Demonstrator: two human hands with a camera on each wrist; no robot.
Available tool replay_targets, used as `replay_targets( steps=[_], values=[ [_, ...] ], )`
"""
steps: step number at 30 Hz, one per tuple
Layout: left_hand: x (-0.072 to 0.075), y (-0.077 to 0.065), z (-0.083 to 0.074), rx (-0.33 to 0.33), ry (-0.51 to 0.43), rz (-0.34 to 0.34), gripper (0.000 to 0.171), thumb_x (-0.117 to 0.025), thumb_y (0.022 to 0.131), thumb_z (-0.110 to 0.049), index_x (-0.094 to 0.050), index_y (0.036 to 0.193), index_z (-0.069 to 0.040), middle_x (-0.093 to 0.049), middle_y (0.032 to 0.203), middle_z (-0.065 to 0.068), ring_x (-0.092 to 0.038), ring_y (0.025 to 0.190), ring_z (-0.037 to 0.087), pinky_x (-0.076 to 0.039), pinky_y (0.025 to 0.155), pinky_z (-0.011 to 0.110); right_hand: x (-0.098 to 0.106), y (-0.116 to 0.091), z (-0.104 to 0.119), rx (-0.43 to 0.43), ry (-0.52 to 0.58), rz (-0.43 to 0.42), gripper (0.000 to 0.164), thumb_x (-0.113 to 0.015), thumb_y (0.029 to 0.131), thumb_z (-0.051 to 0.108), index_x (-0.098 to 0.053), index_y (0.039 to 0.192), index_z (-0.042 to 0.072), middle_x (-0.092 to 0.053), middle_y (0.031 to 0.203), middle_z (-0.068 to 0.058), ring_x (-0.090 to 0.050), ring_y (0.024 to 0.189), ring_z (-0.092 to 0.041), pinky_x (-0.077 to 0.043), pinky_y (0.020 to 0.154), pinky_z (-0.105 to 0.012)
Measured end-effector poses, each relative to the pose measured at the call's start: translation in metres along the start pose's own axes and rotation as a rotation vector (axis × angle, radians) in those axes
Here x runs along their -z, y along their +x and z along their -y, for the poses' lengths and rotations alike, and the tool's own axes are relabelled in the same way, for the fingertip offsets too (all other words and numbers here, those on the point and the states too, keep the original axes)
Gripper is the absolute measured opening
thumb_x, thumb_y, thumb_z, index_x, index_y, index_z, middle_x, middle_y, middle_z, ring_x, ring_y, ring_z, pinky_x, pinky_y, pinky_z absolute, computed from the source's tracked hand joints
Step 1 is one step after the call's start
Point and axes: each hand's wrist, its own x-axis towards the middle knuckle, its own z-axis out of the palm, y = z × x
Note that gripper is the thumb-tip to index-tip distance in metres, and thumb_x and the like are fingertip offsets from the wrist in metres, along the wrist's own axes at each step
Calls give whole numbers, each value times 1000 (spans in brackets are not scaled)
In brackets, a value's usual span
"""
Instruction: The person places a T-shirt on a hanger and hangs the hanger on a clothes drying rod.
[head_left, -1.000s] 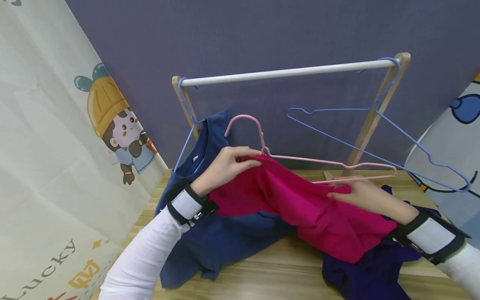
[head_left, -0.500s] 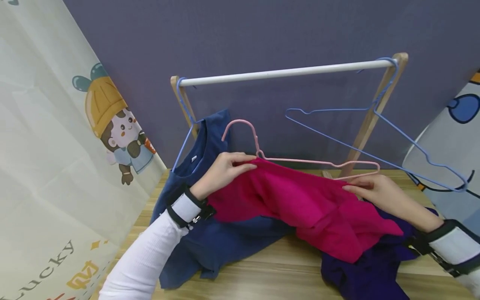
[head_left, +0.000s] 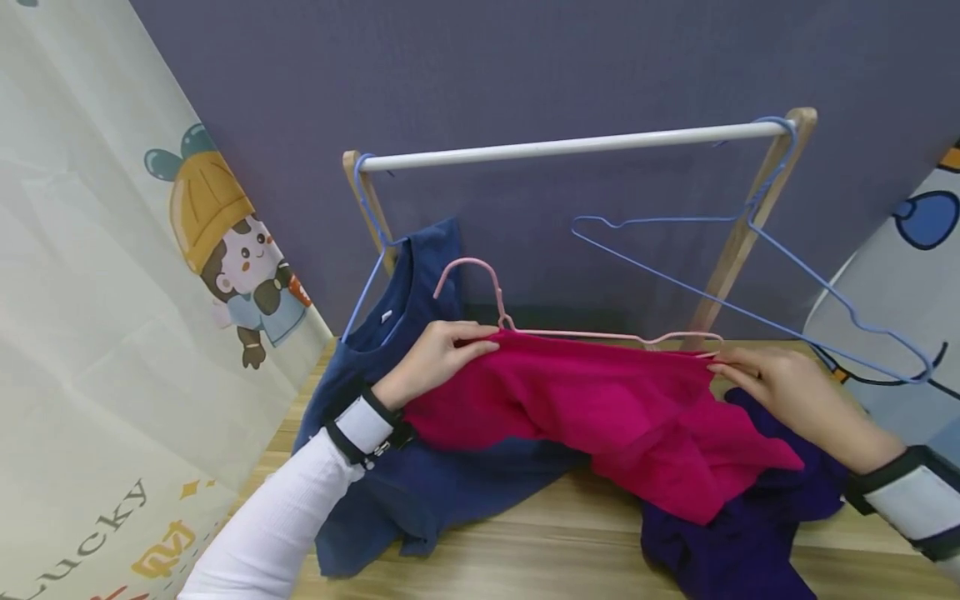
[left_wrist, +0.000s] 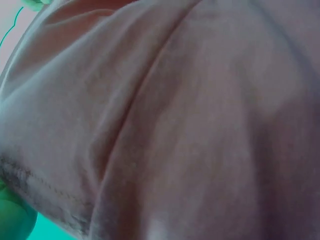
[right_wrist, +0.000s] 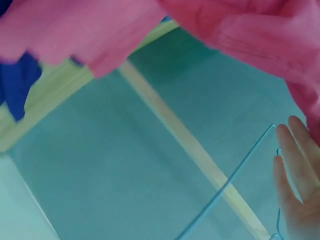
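A magenta garment [head_left: 585, 400] hangs below the pink hanger [head_left: 585, 334], its upper edge stretched along the hanger's bar between my two hands. My left hand [head_left: 442, 358] pinches that edge just left of the base of the hanger's hook. At the other end, my right hand [head_left: 780, 392] pinches the cloth by the hanger's right tip, which partly shows above the cloth. In the left wrist view the magenta garment [left_wrist: 150, 120] fills nearly everything. The right wrist view has my right hand [right_wrist: 300, 185] at the right edge, its fingers against the cloth.
Behind stands a rack with a white rail [head_left: 577, 148]. A blue shirt [head_left: 450, 483] hangs on its left from a blue hanger, its lower part on the wooden table [head_left: 555, 558]. Another blue hanger [head_left: 690, 287] hangs at right. A dark purple garment [head_left: 727, 550] lies front right.
My right hand has shifted right along the garment's edge, pulling it taut over the hanger's right end. The hanger has sunk and moved slightly left along with my left hand.
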Motion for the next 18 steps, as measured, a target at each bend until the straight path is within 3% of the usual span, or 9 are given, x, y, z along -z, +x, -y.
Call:
replay_targets(
  steps=[5, 8, 14, 18],
  values=[
    [0, -3, 4, 11, 7, 2, 22, -63, 81, -8, -67, 101, -1, -67, 91, 9, -59, 75, 11, -45, 66, 21, 9, 3, -1, 78, -54, -22, 45, -41, 92, 37, -66, 83, 0, -66, 75, -10, -61, 65, -24, -44, 55, -32],
    [1, -4, -1, 13, 4, 5, 22, -63, 80, -6, -66, 101, 0, -67, 90, 10, -58, 74, 11, -44, 65, 21, 14, 9, 0, 95, -54, -31, 56, -29, 93, 43, -64, 85, 0, -65, 74, -9, -59, 60, -21, -43, 52, -27],
    [-1, 1, -6, 56, -14, 20, 22, -62, 81, -4, -66, 101, 2, -67, 89, 12, -56, 71, 16, -41, 62, 20, 20, 34, 9, 128, 15, -84, 50, -33, 94, 40, -64, 86, 1, -65, 75, -7, -55, 56, -14, -39, 53, -13],
    [-5, 4, 5, 57, -32, 28, 22, -62, 82, -10, -67, 102, -3, -67, 89, 7, -56, 71, 11, -41, 62, 20, 22, 51, 21, 91, 49, -57, 22, -53, 89, 21, -65, 87, 2, -65, 77, -6, -58, 61, -14, -40, 59, -11]
  ],
)
